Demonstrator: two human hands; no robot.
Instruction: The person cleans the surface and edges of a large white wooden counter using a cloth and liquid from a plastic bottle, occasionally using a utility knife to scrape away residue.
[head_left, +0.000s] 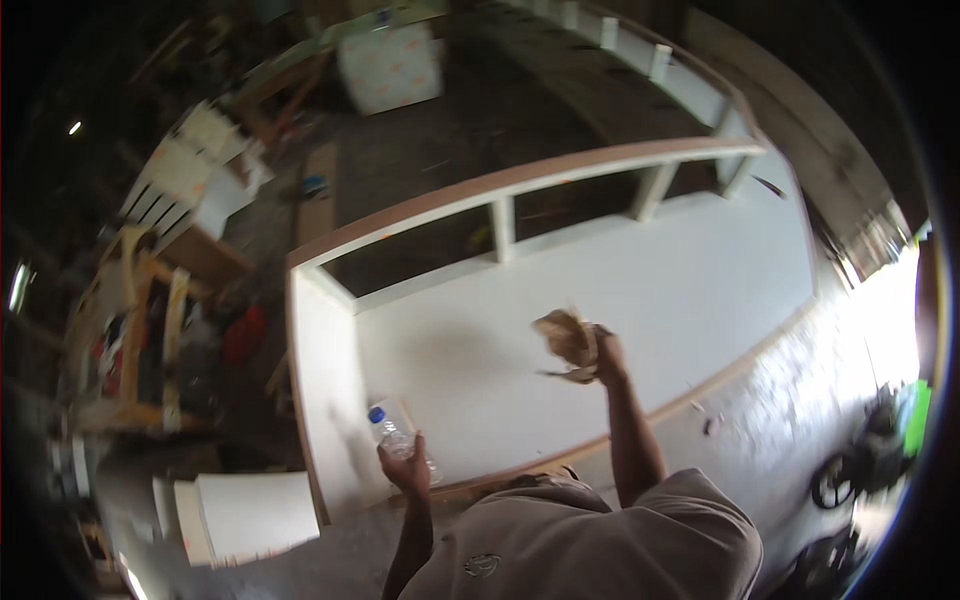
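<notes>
Near the left end of a large white panel unit (510, 360) with wood-coloured edges, my left hand (407, 465) grips a clear plastic bottle (394, 439) with a blue cap. The bottle lies tilted over the white surface, beside a small pale flat piece (401, 409). My right hand (609, 354) is raised over the middle of the panel and holds a crumpled brown piece, paper or cloth (566, 341); which of the two I cannot tell. White uprights (502, 229) join the panel to a long rail at its far side.
White boards (255, 514) stand at the lower left. Wooden frames (135, 330) and a slatted white cabinet piece (180, 187) are at the left. A dark narrow object (769, 187) lies at the panel's far right. A motorcycle (862, 457) is parked at the right, near a bright opening.
</notes>
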